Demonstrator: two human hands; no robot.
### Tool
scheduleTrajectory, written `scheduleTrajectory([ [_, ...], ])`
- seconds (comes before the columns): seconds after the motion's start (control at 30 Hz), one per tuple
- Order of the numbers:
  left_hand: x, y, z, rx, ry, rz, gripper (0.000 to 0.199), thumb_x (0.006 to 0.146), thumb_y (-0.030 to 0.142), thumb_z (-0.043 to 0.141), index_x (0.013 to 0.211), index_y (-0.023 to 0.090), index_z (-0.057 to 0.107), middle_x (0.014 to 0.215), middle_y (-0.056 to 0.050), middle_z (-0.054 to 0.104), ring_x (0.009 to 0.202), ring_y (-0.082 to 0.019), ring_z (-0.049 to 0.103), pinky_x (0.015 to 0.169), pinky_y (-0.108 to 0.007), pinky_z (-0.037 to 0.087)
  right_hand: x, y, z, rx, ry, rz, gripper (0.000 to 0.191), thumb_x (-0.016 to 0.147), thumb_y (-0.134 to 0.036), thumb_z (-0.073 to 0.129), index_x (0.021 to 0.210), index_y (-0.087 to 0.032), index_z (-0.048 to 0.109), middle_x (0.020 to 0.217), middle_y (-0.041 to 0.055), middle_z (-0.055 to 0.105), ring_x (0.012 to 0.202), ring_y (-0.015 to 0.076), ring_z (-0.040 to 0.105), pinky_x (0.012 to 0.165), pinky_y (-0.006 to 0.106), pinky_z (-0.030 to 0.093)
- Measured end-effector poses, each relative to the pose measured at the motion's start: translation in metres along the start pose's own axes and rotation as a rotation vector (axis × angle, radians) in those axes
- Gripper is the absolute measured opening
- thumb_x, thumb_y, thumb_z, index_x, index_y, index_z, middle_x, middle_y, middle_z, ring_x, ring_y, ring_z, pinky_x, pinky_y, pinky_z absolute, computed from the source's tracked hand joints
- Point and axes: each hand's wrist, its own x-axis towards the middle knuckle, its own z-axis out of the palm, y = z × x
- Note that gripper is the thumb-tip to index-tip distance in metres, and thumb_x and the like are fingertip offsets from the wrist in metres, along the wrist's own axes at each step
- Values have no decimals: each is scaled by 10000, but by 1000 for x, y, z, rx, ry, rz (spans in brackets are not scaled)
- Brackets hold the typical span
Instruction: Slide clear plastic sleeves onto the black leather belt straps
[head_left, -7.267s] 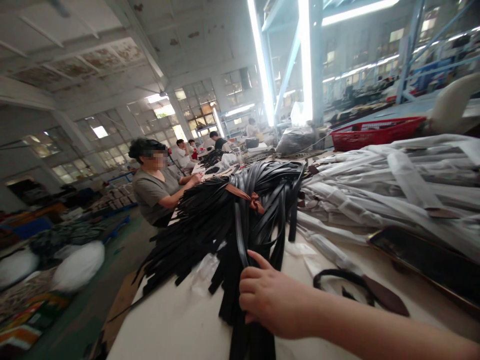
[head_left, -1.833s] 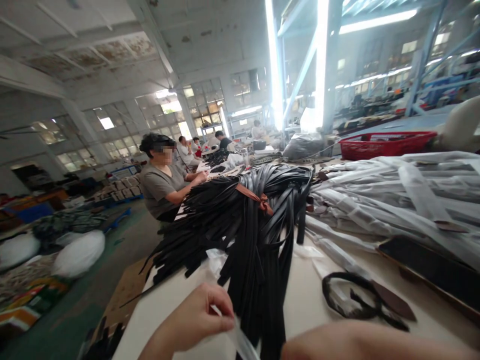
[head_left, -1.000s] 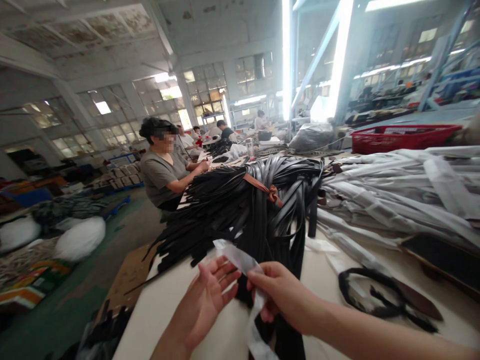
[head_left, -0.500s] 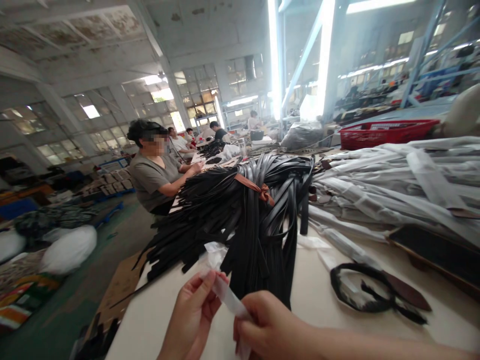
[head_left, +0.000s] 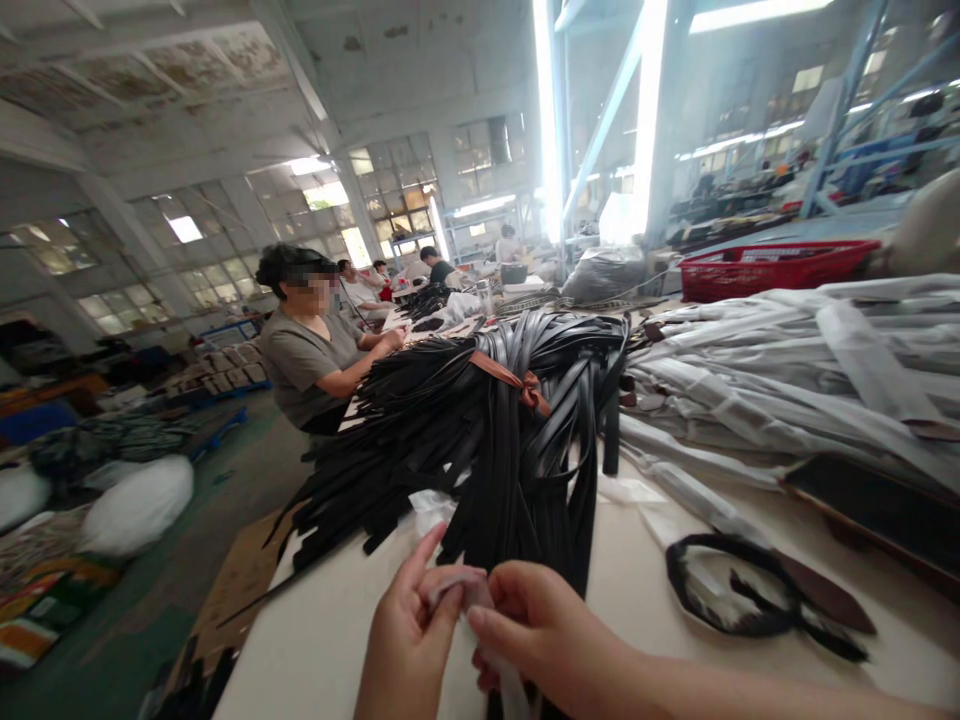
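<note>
Low in the centre, both hands work close together on a thin white translucent strip (head_left: 512, 680). My left hand (head_left: 417, 628) pinches its upper end between thumb and fingers, with the index finger pointing up. On the right, my right hand (head_left: 532, 615) has its fingers curled around the strip, which hangs down below it. Just past the hands lies a large bundle of black straps (head_left: 517, 490), bound with a brown tie (head_left: 532, 393). A crumpled white scrap (head_left: 431, 508) rests at the bundle's near edge.
Many white-wrapped strips (head_left: 757, 360) are heaped at right, before a red basket (head_left: 776, 270). A black loop (head_left: 675, 590) and a dark board (head_left: 877, 510) lie on the white table (head_left: 300, 640). A co-worker (head_left: 311, 345) is at the table's left side.
My left hand has moved right and down, closer to my right hand. The strip, stretched between the hands before, is now bunched at the fingers.
</note>
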Motion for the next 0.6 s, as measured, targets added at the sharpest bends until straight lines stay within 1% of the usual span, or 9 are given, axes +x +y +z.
scheduleTrajectory([
  [0.07,0,0,0,-53,-20,-33,685,654,365,796,1245,151,524,811,-67,742,708,-211,684,718,-302,527,2,3,-2,-34,-6,30,346,716,-477,621,664,-181,451,563,-31,499,508,119,529,524,250,477],
  [0.1,0,0,0,-98,-26,-70,672,629,365,817,1204,147,547,784,-63,738,679,-202,681,689,-289,530,3,5,-3,-81,-6,32,353,715,-472,621,632,-183,436,543,-42,466,492,105,497,495,221,439],
  [0.17,1,0,-2,-211,-24,-167,642,565,314,865,1116,143,582,728,-40,722,621,-172,670,623,-248,524,2,6,-6,-226,6,-3,363,721,-411,619,557,-180,392,509,-63,364,465,62,377,432,171,303],
  [0.23,3,1,-4,-317,-15,-253,649,514,240,892,1080,155,587,696,-11,702,586,-146,661,585,-218,514,0,5,-9,-387,4,-64,399,736,-312,596,486,-176,316,492,-71,249,464,43,245,403,193,161],
  [0.3,4,0,-6,-385,-20,-287,676,482,208,904,1075,166,582,692,1,692,569,-135,655,575,-213,512,-1,4,-12,-487,-20,-116,418,734,-225,571,454,-173,265,478,-72,183,461,41,189,405,228,103],
  [0.37,3,-1,-8,-399,-46,-275,677,462,222,913,1051,169,584,676,7,680,545,-130,639,551,-212,498,-2,4,-14,-530,-79,-128,427,719,-178,578,432,-168,261,441,-79,166,438,37,186,398,235,93],
  [0.43,3,-3,-9,-384,-75,-244,648,450,258,921,1001,174,591,647,18,657,509,-116,605,520,-206,469,-1,5,-15,-534,-158,-125,445,711,-189,620,417,-161,287,409,-85,182,421,34,193,385,226,99],
  [0.53,2,-4,-11,-346,-97,-191,601,427,316,929,901,186,584,604,40,621,472,-80,533,487,-182,410,-2,4,-15,-521,-260,-119,395,718,-238,677,445,-140,408,419,-87,277,435,34,253,390,188,161],
  [0.6,1,-3,-11,-315,-109,-165,586,398,331,936,828,192,563,577,54,601,466,-62,487,476,-165,373,-4,3,-14,-545,-274,-85,340,714,-248,701,483,-132,481,432,-86,327,452,39,297,407,174,202],
])
